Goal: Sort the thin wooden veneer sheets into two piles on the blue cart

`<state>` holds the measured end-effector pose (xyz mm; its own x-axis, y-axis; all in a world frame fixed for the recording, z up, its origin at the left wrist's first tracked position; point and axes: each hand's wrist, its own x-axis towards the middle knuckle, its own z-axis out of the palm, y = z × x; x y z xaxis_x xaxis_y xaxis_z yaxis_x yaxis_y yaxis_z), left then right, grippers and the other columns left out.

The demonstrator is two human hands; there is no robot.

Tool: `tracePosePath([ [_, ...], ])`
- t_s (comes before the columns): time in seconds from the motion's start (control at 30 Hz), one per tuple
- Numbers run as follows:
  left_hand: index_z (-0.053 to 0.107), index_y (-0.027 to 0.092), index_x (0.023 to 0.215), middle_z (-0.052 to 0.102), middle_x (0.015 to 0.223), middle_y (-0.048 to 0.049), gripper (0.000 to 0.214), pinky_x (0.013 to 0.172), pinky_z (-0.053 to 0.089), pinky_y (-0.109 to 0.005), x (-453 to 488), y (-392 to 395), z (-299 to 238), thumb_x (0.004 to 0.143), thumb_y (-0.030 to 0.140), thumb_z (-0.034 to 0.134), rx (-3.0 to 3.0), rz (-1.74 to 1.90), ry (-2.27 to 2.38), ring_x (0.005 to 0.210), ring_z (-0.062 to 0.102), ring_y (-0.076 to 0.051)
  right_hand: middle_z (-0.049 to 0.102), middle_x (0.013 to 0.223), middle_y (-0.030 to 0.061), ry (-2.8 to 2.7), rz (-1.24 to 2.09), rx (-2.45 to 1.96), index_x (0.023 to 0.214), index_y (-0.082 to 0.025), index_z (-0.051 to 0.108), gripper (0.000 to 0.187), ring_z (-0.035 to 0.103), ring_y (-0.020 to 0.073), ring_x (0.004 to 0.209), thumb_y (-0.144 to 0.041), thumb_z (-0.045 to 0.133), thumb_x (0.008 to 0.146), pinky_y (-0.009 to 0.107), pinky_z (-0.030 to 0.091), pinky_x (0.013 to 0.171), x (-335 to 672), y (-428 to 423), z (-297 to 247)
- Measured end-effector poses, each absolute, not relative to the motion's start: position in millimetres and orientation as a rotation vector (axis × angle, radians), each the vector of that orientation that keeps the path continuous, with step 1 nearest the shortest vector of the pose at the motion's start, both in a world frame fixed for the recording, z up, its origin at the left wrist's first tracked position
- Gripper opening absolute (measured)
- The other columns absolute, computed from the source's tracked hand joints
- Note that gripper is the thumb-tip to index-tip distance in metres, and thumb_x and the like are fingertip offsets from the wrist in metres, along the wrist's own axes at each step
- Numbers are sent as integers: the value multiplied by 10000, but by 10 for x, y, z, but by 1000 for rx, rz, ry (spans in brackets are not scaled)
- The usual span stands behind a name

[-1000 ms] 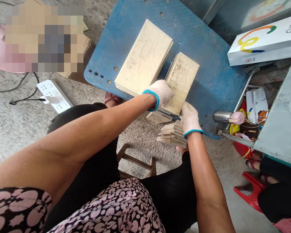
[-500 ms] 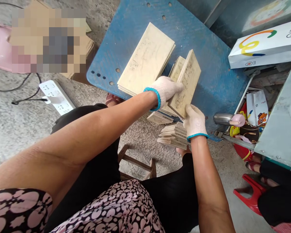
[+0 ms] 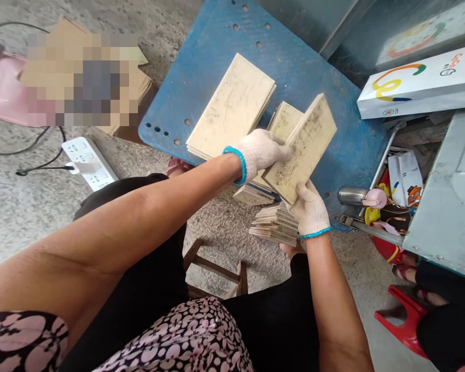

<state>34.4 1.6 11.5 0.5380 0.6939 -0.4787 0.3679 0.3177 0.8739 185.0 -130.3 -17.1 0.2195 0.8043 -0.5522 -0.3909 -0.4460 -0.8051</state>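
Board (image 3: 312, 147) of pale, dark-flecked wood, perhaps several thin ones pressed together, is held tilted over the shorter stack (image 3: 289, 119), its far end raised. The left hand (image 3: 263, 150), in a white glove, grips its left long edge; the gloved right hand (image 3: 310, 206) grasps the near end by the lower corner, thumb on the face. It looks stiff and fairly light, easy for two hands to manage, though loose layers could slide over one another and the thin corners might chip or splinter. Holding it along a long edge and at the near end, as here, should keep any layers aligned; the knit gloves probably soften the edges but may slip on a smooth face. Just left of it, a larger stack (image 3: 232, 103) lies on the blue surface (image 3: 201, 62). More boards sit fanned in a pile (image 3: 273, 225) below the near edge. Farther right are a metal flask (image 3: 351, 196) and a white paper bag (image 3: 422, 80); to the left, a power strip (image 3: 89, 163) lies on the floor (image 3: 19, 206).
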Motion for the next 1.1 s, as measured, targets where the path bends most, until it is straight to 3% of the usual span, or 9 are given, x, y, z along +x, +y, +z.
tracePosePath([
  [0.17, 751, 179, 1070, 749, 832, -49, 368, 758, 565, -309, 280, -22, 270, 719, 281, 716, 1172, 322, 966, 876, 687, -202, 679, 1197, 86, -630, 1335, -1482, 1211, -250, 558, 473, 628, 266, 1153, -320, 647, 752, 500, 530, 952, 1937, -1330, 35],
  [0.37, 749, 144, 1025, 752, 934, -58, 354, 773, 567, -307, 257, 27, 353, 681, 217, 715, 1041, 392, 675, 887, 701, -202, 668, 1211, 65, -668, 1226, -1470, 1216, -288, 537, 536, 629, 261, 1143, -294, 667, 696, 504, 524, 951, 1930, -1324, 169],
  [0.5, 683, 143, 1161, 736, 1085, -74, 449, 825, 565, -312, 259, 76, 429, 716, 193, 708, 968, 462, 560, 987, 682, -220, 682, 1163, 69, -654, 1249, -1439, 1131, -266, 534, 476, 663, 249, 1057, -282, 679, 678, 476, 546, 915, 1834, -1346, 117],
  [0.6, 640, 143, 1202, 711, 1159, -87, 387, 847, 562, -330, 240, 138, 461, 816, 164, 644, 911, 518, 520, 998, 673, -220, 703, 1087, 60, -642, 1300, -1439, 1075, -250, 527, 443, 680, 241, 992, -260, 691, 664, 457, 560, 888, 1762, -1412, 23],
  [0.7, 628, 147, 1166, 712, 1135, -71, 278, 840, 559, -326, 215, 194, 414, 893, 181, 590, 840, 574, 656, 951, 675, -193, 721, 1019, 49, -662, 1373, -1515, 1043, -233, 531, 439, 691, 234, 933, -261, 722, 649, 438, 565, 872, 1729, -1497, -111],
  [0.9, 608, 126, 1091, 700, 1057, -102, 240, 826, 560, -389, 204, 87, 312, 866, 210, 625, 800, 679, 758, 891, 679, -217, 731, 946, 44, -820, 1420, -1664, 985, -188, 595, 399, 691, 223, 887, -239, 773, 631, 414, 550, 878, 1870, -1463, -210],
  [1.0, 600, 106, 1020, 694, 985, -116, 247, 808, 553, -389, 216, -48, 309, 799, 184, 677, 843, 710, 643, 863, 670, -223, 723, 1033, 72, -924, 1335, -1627, 1032, -188, 615, 413, 681, 240, 972, -309, 795, 680, 429, 528, 933, 1989, -1313, -34],
  [1.1, 608, 129, 966, 691, 923, -81, 272, 719, 537, -308, 227, -178, 256, 743, 227, 730, 944, 660, 659, 808, 651, -188, 675, 1181, 85, -1011, 1145, -1521, 1142, -214, 589, 520, 637, 261, 1110, -394, 802, 703, 443, 508, 984, 2090, -1182, 162],
])
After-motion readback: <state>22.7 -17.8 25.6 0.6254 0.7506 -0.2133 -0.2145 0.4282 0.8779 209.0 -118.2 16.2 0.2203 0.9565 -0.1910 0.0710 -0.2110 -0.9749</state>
